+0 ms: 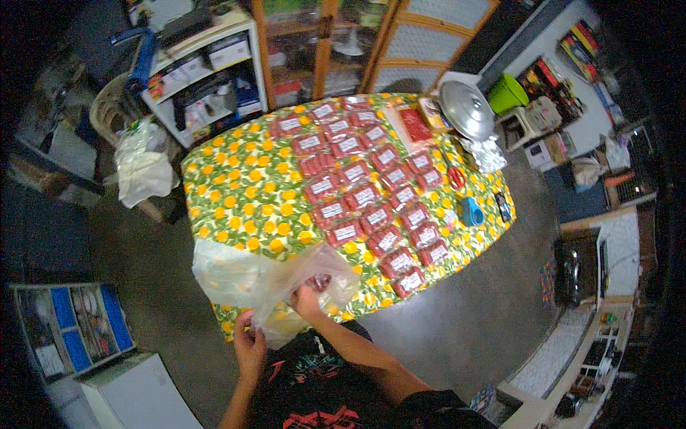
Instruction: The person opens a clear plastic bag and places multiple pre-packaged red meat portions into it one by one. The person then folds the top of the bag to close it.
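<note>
My left hand [250, 341] grips the edge of a translucent plastic bag [289, 271] at the table's near left edge. Inside the bag's mouth, my right hand [306, 302] holds a wrapped pack of red meat [320, 281]; its fingertips are partly hidden by the film. Rows of similar labelled packs [344, 233] lie across the middle and right of the table. The nearest one [409, 282] is to the right of my right hand. Another pale plastic sheet or bag [225, 273] lies flat at the left, touching the bag I hold.
The table bears a fruit-patterned cloth [241, 187]. At its right are red-handled scissors [456, 178], a blue tape dispenser [472, 212], crumpled foil [485, 154], a large metal lid [467, 110] and a flat red meat package [415, 125]. A chair with plastic bags [143, 161] stands left.
</note>
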Demonstrator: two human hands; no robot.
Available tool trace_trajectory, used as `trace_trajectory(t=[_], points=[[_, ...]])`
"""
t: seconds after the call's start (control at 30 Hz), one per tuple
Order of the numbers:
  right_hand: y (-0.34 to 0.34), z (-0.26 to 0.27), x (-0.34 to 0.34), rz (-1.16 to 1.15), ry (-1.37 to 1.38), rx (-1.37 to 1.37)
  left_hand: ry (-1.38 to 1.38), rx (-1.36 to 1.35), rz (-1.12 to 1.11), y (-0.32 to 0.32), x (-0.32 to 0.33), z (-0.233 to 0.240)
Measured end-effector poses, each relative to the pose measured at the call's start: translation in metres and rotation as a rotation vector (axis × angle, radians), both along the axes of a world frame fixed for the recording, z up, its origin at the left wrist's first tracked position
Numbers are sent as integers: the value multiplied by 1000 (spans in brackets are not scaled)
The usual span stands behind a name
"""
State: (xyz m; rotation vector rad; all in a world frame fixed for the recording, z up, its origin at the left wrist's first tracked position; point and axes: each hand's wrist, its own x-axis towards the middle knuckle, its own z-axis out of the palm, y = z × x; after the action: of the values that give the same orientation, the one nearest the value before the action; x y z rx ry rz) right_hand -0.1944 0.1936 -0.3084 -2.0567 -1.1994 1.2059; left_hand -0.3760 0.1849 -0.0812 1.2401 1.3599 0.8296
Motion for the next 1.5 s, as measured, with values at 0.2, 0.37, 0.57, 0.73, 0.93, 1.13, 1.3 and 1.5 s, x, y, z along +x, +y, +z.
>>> trace_trajectory(t=[0.2,0.37,0.57,0.73,0.93,1.13,1.3,1.5], points=[[-2,33,-14,-59,59,312,70,-55,31,6,16,18],[-62,88,79,193,246,472,145,48,91,-1,25,24],[-156,95,270,61,-388,135,166,5,222,-5,35,20],[-156,59,365,390,-618,199,166,57,265,-12,46,30],[-152,59,389,639,-655,56,114,28,319,-15,52,42],[-144,47,392,627,-692,-59,107,13,309,-19,49,43],[-148,40,389,554,-724,-138,78,18,311,-22,45,44],[-156,43,385,425,-602,-182,75,0,315,-20,35,41]])
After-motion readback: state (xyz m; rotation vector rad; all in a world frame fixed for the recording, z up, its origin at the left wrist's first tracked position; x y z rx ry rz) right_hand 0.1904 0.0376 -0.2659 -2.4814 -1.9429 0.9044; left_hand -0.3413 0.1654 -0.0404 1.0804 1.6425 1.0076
